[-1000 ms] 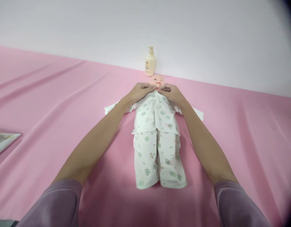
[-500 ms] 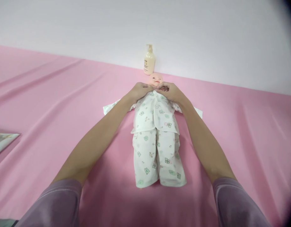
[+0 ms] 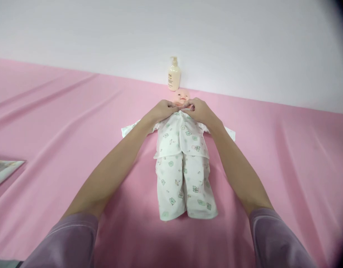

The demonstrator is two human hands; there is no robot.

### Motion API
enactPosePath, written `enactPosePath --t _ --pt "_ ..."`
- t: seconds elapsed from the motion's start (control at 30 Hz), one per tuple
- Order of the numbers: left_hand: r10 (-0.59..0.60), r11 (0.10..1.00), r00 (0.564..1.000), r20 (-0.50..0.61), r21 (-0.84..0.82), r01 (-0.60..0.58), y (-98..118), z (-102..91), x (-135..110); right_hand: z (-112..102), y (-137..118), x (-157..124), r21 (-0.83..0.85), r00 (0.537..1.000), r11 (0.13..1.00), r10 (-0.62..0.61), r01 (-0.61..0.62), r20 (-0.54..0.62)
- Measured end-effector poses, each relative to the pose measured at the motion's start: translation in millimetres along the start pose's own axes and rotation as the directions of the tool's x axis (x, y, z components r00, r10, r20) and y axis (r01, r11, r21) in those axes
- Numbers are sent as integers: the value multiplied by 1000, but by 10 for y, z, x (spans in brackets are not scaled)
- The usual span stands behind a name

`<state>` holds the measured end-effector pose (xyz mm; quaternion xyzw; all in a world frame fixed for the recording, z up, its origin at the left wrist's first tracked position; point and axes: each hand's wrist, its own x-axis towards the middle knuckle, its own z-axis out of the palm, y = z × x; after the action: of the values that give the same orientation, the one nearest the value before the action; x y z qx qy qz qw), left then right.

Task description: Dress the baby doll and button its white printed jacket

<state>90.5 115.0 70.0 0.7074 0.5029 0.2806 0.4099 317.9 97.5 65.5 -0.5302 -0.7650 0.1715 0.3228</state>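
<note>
A baby doll [image 3: 182, 95] lies on its back, its head toward the wall. It wears a white printed shirt [image 3: 170, 136] and matching trousers [image 3: 170, 186]. At the neckline, my left hand [image 3: 163, 110] pinches the shirt's collar edge from the left. Opposite it, my right hand [image 3: 199, 111] has thumb and fingers closed on the other side of the collar, so the fingertips of both hands nearly meet under the chin. The collar between them is partly hidden. Both sleeves stick out sideways behind my forearms.
A cream pump bottle [image 3: 174, 77] stands just beyond the doll's head, near the white wall [image 3: 244, 48]. Pink cloth [image 3: 62, 141] with long creases covers the surface. A flat printed packet or sheet [image 3: 5, 172] lies at the left edge.
Both hands remain at the collar, with the fingers shifting slightly and the right fingers bending differently. The whole view has moved a little; the clothes lie as before.
</note>
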Motion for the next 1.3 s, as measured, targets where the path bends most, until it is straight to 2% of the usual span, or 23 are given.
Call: enactPosePath --t 0.1,0.33,0.47,0.7,0.8,0.93,1.13,1.3 --pt "19 1000 1000 12 -16 -19 -6 -33 8 -1 -12 -10 -18 1000 1000 11 -11 -6" --pt "271 961 957 101 -77 -265 -210 -205 162 50 44 -31 105 1000 994 0 3 -27" --pt "368 930 930 19 -9 -368 -294 -144 214 83 69 -40 166 999 985 45 -41 -19" --pt "543 839 832 -118 118 -531 -315 19 206 66 64 -62 294 989 946 149 -139 -14" --pt "590 805 794 -150 184 -564 -340 54 217 31 70 -60 328 985 929 169 -171 35" --pt "658 745 732 -174 293 -600 -361 91 239 -4 96 -51 321 988 935 139 -152 64" --pt "621 776 753 -218 307 -551 -377 141 263 -13 111 -46 291 991 947 123 -134 57" --pt "633 769 735 -241 309 -560 -401 159 301 26 145 -33 232 998 971 62 -66 27"
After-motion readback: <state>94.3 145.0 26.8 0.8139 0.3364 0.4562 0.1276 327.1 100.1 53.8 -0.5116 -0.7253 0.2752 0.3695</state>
